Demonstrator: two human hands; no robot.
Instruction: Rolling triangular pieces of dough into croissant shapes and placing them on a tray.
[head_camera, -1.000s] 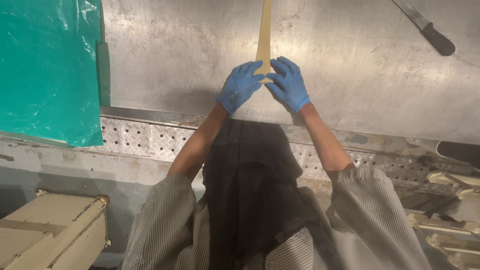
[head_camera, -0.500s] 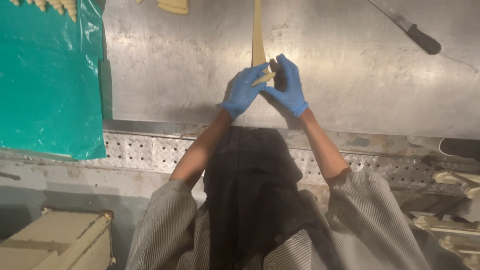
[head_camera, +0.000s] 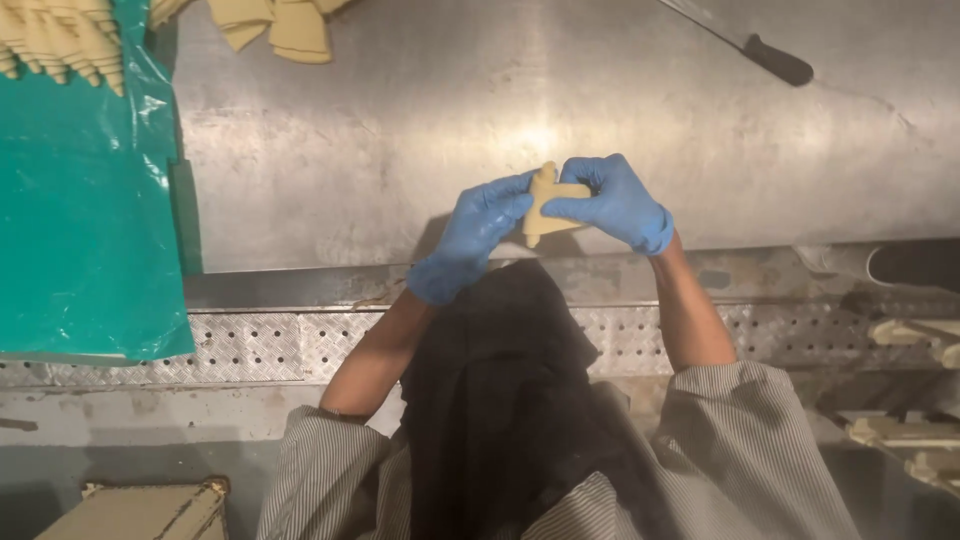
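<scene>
Dough piece (head_camera: 545, 203): you hold it just above the near edge of the steel bench (head_camera: 400, 150).
Left hand (head_camera: 478, 235): your blue glove pinches the dough's left side.
Right hand (head_camera: 612, 203): your fingers are closed on its right side.
Knife (head_camera: 740, 42): far right corner.
Green sheet (head_camera: 80, 210): left edge.

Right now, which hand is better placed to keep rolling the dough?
Likely right. The right hand grips over the dough piece; the left hand only touches its edge with fingertips.
</scene>
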